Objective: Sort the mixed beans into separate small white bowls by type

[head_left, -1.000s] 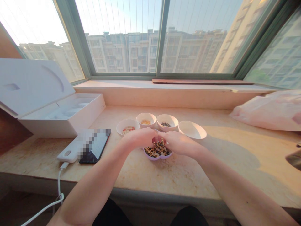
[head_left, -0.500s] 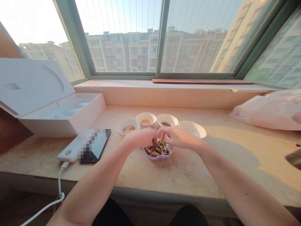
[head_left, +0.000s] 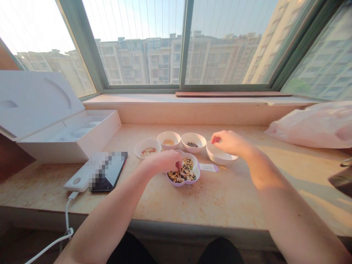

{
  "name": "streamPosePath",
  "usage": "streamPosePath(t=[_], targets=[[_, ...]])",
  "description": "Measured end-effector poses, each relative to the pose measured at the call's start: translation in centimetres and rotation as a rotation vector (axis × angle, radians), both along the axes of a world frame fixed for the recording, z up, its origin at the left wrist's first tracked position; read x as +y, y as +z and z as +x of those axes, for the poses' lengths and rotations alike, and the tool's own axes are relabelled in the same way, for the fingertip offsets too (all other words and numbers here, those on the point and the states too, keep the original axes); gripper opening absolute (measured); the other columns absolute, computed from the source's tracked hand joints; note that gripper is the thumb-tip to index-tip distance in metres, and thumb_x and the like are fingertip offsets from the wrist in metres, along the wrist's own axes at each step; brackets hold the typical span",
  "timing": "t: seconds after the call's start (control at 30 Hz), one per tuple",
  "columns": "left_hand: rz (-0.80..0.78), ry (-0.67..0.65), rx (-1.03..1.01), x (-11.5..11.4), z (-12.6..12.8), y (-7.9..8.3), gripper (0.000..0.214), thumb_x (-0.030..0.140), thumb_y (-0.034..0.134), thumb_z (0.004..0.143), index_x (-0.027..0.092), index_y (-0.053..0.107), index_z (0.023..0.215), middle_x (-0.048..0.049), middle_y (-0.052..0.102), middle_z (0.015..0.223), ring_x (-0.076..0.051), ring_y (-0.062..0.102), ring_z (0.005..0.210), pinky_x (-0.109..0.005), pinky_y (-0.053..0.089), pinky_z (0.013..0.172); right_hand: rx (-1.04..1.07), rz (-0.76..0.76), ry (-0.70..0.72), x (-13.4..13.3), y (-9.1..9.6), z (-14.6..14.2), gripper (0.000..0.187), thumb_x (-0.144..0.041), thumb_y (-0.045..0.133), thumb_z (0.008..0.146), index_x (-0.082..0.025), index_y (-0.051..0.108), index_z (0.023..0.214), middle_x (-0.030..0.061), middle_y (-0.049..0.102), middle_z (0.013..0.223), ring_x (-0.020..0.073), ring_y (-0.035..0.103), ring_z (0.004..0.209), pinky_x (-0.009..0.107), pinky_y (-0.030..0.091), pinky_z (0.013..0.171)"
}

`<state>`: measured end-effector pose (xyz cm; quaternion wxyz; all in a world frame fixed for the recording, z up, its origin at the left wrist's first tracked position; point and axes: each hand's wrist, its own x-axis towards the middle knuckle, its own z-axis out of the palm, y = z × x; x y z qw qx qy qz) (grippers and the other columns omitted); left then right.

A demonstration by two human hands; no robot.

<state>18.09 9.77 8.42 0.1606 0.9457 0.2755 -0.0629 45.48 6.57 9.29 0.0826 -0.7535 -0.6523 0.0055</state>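
The 4 bowls crowd behind the dish, leaving only narrow gaps for the left hand and right hand. The box and phone block the left side; a wide passage runs from the rightmost bowl to the bag.

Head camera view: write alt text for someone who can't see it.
A left hand reaches over a purple dish of mixed beans and seeds on a stone window ledge, while a right hand hovers over a white bowl. Three small white bowls holding food stand behind the dish.
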Motion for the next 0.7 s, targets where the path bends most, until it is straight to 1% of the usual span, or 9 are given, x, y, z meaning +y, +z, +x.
streamPosePath(t=[0.07,0.17,0.23,0.33,0.43,0.5,0.6,0.67,0.7], targets=[[0.007,0.007,-0.007,-0.2,0.1,0.0,0.021,0.012,0.057,0.078,0.021,0.075,0.076,0.0002,0.071,0.076,-0.011,0.055,0.059,-0.026,0.034,0.054,0.022,-0.093,-0.049,0.2,-0.3,1.5,0.019,-0.017,0.062,0.075,-0.025,0.076,0.086,0.0083,0.075,0.103,0.0256,0.068,0.092,0.031,0.048,0.067],[0.012,0.004,-0.001,-0.6,0.1,0.4,0.018,0.012,0.057,0.078,0.02,0.073,0.072,0.0013,0.07,0.074,-0.011,0.054,0.059,-0.026,0.033,0.053,0.082,-0.262,-0.108,0.4,-0.7,2.8,0.025,-0.013,0.062,0.071,-0.025,0.075,0.088,0.0077,0.076,0.097,0.0245,0.069,0.085,0.031,0.049,0.063],[0.019,-0.007,0.003,-0.7,0.2,0.6,0.017,0.012,0.057,0.077,0.02,0.07,0.068,0.0015,0.067,0.071,-0.01,0.052,0.058,-0.026,0.031,0.053,0.11,-0.314,-0.122,0.6,-0.9,3.1,0.027,-0.012,0.063,0.069,-0.025,0.075,0.089,0.0069,0.076,0.094,0.0239,0.069,0.081,0.03,0.049,0.062],[0.045,-0.039,-0.028,-0.2,0.0,0.7,0.018,0.017,0.056,0.08,0.019,0.067,0.066,0.0008,0.065,0.069,-0.011,0.051,0.057,-0.027,0.03,0.052,0.132,-0.321,-0.104,0.8,-1.0,3.2,0.024,-0.015,0.067,0.066,-0.023,0.075,0.087,0.0085,0.077,0.093,0.0243,0.069,0.077,0.031,0.049,0.059],[0.067,0.0,-0.108,0.8,-0.4,0.3,0.021,0.024,0.052,0.086,0.02,0.068,0.072,0.0004,0.067,0.072,-0.011,0.053,0.06,-0.027,0.032,0.054,0.141,-0.314,-0.103,0.8,-1.0,3.1,0.018,-0.022,0.072,0.066,-0.024,0.077,0.084,0.0092,0.077,0.09,0.0251,0.069,0.075,0.031,0.049,0.058],[0.053,0.036,-0.134,1.4,-0.7,-0.1,0.023,0.027,0.051,0.087,0.02,0.07,0.076,0.0001,0.068,0.073,-0.012,0.054,0.062,-0.026,0.034,0.055,0.138,-0.298,-0.105,0.8,-0.9,3.0,0.016,-0.028,0.073,0.069,-0.024,0.078,0.084,0.0094,0.076,0.09,0.0254,0.069,0.075,0.032,0.049,0.058],[0.039,0.04,-0.13,2.1,-1.0,-0.4,0.026,0.028,0.051,0.088,0.02,0.07,0.073,-0.0005,0.067,0.071,-0.012,0.055,0.062,-0.026,0.035,0.056,0.128,-0.247,-0.1,0.6,-0.8,2.6,0.018,-0.035,0.071,0.074,-0.024,0.079,0.086,0.0106,0.076,0.092,0.0255,0.069,0.076,0.032,0.049,0.058],[0.075,0.059,-0.165,2.3,-1.0,-0.5,0.026,0.026,0.05,0.089,0.019,0.071,0.075,-0.0018,0.069,0.075,-0.013,0.057,0.065,-0.025,0.037,0.058,0.101,-0.209,-0.12,0.5,-0.8,2.2,0.018,-0.036,0.07,0.076,-0.024,0.078,0.087,0.011,0.076,0.092,0.0253,0.069,0.075,0.032,0.048,0.058],[0.11,0.09,-0.196,2.5,-1.0,-0.5,0.026,0.026,0.05,0.09,0.019,0.072,0.078,-0.0029,0.071,0.078,-0.014,0.058,0.069,-0.026,0.038,0.06,0.079,-0.191,-0.136,0.4,-0.7,1.9,0.019,-0.036,0.069,0.077,-0.024,0.078,0.087,0.0111,0.076,0.092,0.0253,0.069,0.075,0.032,0.048,0.058]])
